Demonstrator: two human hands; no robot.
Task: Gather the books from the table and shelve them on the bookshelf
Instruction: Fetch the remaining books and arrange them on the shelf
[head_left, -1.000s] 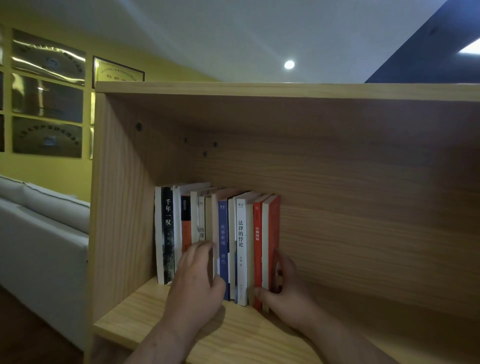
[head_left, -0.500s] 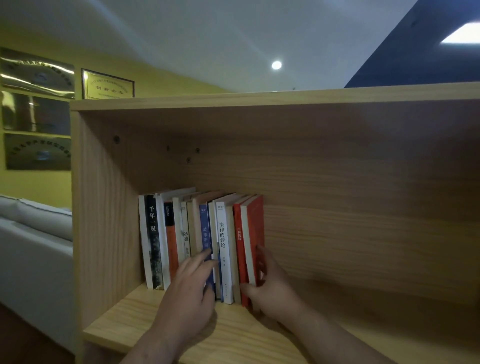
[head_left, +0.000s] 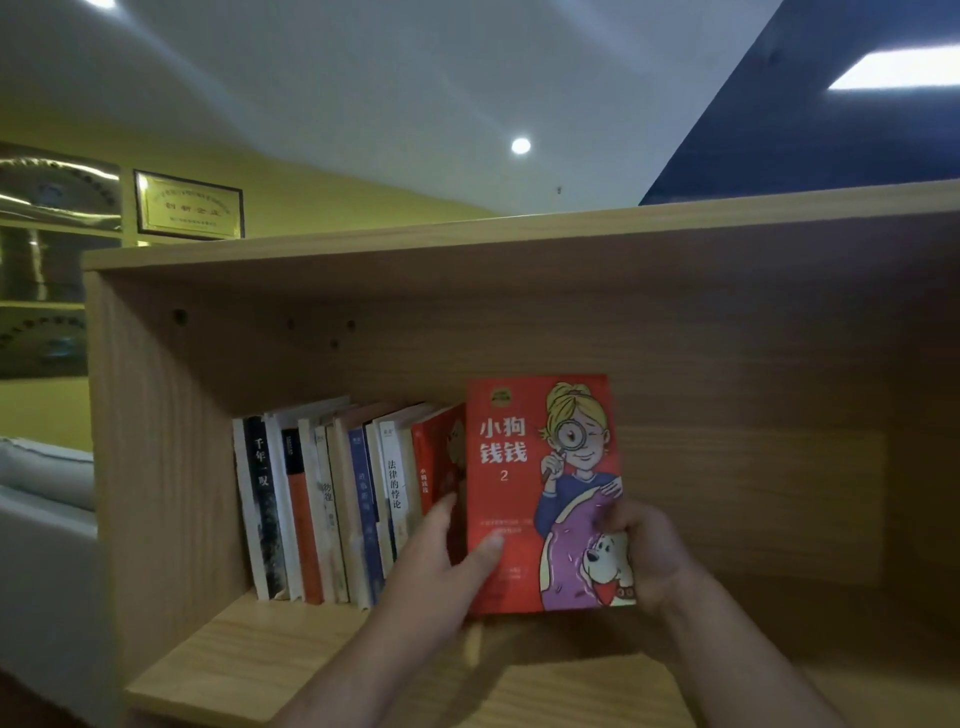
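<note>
- Wooden bookshelf (head_left: 156, 467) fills most of the view, open compartment facing the camera.
- Row of books (head_left: 332, 509) stands upright at the left end of the shelf board, spines out.
- Red paperback (head_left: 524, 467) with a cartoon girl and dog is held cover-out, upright, just right of that row.
- Left hand (head_left: 441, 566) pinches its left edge, thumb on the cover.
- Right hand (head_left: 649, 551) grips the lower right edge.

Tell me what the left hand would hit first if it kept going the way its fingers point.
Probably the red-spined book ending the row; the left hand points up and back at it, thumb on the red cover-out book. Depth is unclear.
</note>
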